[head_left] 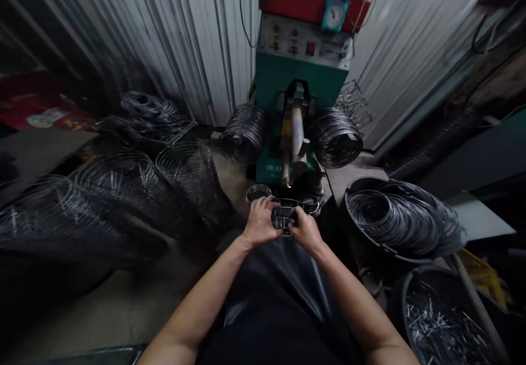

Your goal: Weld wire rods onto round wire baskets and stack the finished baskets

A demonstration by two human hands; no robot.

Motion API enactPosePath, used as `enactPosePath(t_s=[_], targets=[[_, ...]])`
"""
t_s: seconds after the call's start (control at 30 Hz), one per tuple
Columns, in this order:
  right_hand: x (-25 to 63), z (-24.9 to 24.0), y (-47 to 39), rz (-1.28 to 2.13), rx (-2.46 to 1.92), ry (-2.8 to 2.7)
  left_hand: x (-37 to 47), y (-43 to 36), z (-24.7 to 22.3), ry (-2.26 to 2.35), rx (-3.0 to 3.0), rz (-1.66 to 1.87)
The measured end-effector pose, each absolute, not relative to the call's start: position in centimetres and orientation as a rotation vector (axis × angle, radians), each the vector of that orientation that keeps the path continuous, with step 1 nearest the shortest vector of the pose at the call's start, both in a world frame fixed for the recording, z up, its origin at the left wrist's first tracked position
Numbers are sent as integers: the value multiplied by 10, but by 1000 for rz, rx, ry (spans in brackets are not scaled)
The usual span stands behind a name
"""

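Note:
Between my hands, in front of the machine, is a small round wire frame [283, 221] with thin crossing wires. My left hand [261, 221] grips its left side, the fingers over the rim and the thumb underneath. On the right side, my right hand [306, 229] has its fingers curled in and pinches the frame; something dark shows at the fingertips, too blurred to name. Just beyond the frame, the electrode tip [287, 181] of a green spot welding machine [267, 83] points down. A wire ring [258, 192] lies left of the tip.
Bundles of wire rings hang at the machine's left [243, 135] and right [336, 137]. Tall wire mesh coils [119, 189] stand at left. A black tub [349, 203] of wire rings is at right, above a bucket [400, 299] of short wire pieces. A blue clock-like dial [335, 11] hangs above.

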State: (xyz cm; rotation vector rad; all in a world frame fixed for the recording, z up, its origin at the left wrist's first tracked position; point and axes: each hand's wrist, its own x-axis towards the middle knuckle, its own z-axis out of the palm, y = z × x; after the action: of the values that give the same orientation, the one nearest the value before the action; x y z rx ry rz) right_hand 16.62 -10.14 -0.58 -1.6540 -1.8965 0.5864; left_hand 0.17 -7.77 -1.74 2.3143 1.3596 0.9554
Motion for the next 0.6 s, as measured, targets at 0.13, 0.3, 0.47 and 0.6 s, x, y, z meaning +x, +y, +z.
enactPosePath(t_s=[0.13, 0.3, 0.47, 0.6], targets=[[173, -16, -104, 609, -1376, -2038, 1, -71, -19, 1372, 2216, 960], [184, -12, -95, 610, -1266, -2216, 0, -59, -21, 1379, 2095, 942], [188, -11, -83, 600, -1237, -2235, 2, -49, -21, 1379, 2076, 949], [190, -15, -76, 561, -1210, -2250, 2, -42, -21, 1335, 2085, 976]])
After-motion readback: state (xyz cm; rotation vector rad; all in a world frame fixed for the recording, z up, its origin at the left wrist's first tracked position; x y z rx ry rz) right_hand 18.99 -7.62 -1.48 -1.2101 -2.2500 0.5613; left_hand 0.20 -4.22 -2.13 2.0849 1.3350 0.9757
